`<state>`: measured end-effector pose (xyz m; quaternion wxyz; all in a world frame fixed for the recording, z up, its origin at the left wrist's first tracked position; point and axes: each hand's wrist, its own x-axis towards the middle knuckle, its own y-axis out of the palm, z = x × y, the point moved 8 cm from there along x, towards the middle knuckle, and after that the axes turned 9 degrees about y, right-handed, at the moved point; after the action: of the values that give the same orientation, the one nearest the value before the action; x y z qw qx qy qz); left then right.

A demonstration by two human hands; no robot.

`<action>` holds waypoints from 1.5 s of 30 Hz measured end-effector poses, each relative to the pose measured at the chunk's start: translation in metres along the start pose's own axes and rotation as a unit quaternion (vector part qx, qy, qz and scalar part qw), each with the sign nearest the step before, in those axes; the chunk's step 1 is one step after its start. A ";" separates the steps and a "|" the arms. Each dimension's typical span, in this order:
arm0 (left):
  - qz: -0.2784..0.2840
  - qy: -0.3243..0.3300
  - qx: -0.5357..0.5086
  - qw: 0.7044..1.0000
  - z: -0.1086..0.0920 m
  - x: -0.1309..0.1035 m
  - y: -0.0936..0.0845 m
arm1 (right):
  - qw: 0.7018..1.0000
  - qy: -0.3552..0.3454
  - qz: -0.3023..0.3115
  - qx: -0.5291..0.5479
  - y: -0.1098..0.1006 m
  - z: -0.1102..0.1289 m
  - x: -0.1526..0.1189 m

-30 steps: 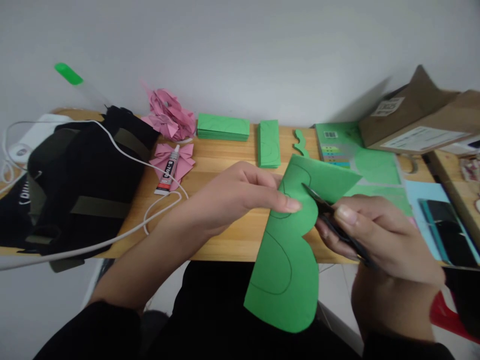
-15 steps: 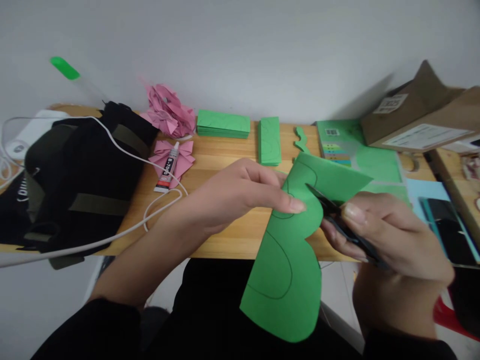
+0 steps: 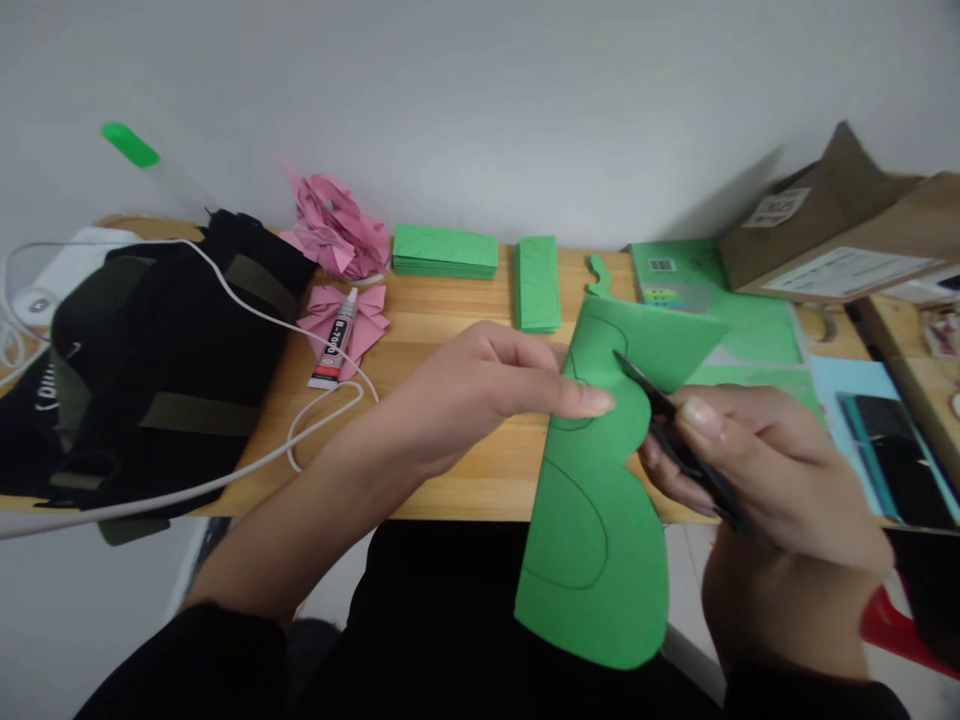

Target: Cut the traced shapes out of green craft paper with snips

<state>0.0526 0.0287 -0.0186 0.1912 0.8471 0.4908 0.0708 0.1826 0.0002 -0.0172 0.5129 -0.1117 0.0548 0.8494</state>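
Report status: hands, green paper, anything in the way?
Left hand pinching green paper; right hand gripping black scissors, blades at paper. Wavy right edge, dark curves drawn. White cable off left, apart from paper.

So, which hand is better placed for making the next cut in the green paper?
Probably the right hand: it holds the scissors, with the blades at the paper. The left hand pinches the paper, thumb on top, so it seems better suited to steadying.
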 end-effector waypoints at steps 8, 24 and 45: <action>-0.004 0.017 -0.001 1.000 -0.001 0.000 0.000 | 1.000 -0.005 0.022 0.008 -0.001 0.000 0.004; 0.005 -0.013 0.026 1.000 0.003 0.000 -0.002 | 0.997 0.031 0.056 0.035 0.003 0.002 0.006; -0.018 -0.010 -0.103 0.994 0.008 -0.001 0.003 | 0.998 -0.004 0.024 0.054 0.006 -0.002 0.002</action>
<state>0.0565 0.0245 -0.0245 0.2834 0.8144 0.4945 0.1093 0.1766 -0.0019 -0.0198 0.4982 -0.0789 0.1006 0.8575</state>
